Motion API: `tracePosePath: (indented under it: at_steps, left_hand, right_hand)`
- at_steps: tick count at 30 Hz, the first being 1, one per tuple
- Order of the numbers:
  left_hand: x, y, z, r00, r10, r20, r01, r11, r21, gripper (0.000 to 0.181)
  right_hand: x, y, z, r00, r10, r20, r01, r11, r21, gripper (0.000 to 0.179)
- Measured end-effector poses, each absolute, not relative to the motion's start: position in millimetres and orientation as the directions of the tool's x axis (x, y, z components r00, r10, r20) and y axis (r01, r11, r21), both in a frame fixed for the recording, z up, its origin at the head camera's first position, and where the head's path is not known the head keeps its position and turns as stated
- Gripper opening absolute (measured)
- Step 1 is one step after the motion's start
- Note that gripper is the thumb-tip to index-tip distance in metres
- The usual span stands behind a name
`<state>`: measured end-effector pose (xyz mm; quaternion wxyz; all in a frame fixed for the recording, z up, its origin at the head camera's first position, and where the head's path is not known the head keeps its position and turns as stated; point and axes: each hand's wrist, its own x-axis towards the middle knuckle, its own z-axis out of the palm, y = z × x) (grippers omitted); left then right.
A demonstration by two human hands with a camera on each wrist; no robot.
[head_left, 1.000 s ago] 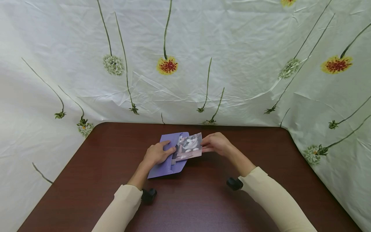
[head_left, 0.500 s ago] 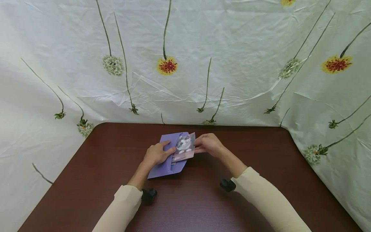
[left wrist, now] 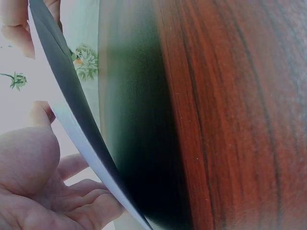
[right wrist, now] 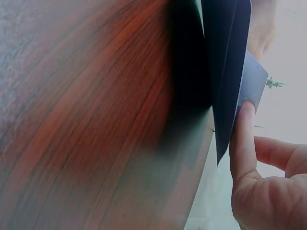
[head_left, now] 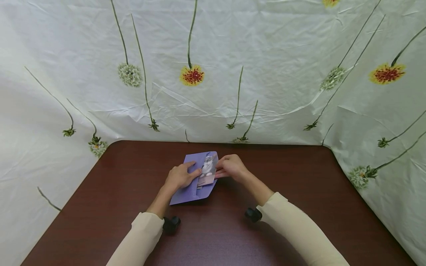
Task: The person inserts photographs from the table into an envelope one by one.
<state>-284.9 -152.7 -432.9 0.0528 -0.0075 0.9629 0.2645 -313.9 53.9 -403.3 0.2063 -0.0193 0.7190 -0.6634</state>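
A purple envelope (head_left: 190, 193) is tilted above the table in the head view, its open side facing right. My left hand (head_left: 179, 176) grips it, thumb across the front; in the left wrist view that hand (left wrist: 33, 177) lies against the envelope (left wrist: 81, 120), seen edge-on. A photo (head_left: 208, 170) of a grey-and-white cat sits partly inside the envelope. At its right edge my right hand (head_left: 233, 168) pinches it with thumb and fingers. In the right wrist view this hand (right wrist: 268, 191) has a finger extended along the envelope (right wrist: 228, 72). The photo's left part is hidden in the pocket.
The dark reddish-brown table (head_left: 213, 236) has rounded far corners. White cloth (head_left: 273, 48) printed with flowers hangs behind it and along both sides. Black wrist cameras sit below the left (head_left: 171, 224) and right (head_left: 253, 214) wrists, close over the table.
My right hand has moved left, sliding the photo deeper into the envelope, so less of it shows. The left hand and the envelope have stayed in place.
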Motion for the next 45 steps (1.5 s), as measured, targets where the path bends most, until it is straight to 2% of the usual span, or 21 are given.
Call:
tracePosePath:
  at_steps: [38,45]
  left_hand:
    - [-286.6,-153.5,-433.2,-0.995,0.024,-0.098,-0.03,0.859,0.511,0.06]
    - [-287.3,-154.6,-434.5,-0.995,0.028,-0.093,-0.025,0.852,0.523,0.06]
  right_hand:
    - [-319.7,15.9,-421.5,-0.921,-0.26,-0.289,0.273,0.096,-0.957,0.012]
    - [-319.6,14.9,-421.9,-0.922,-0.25,-0.296,0.281,0.094,-0.955,0.016]
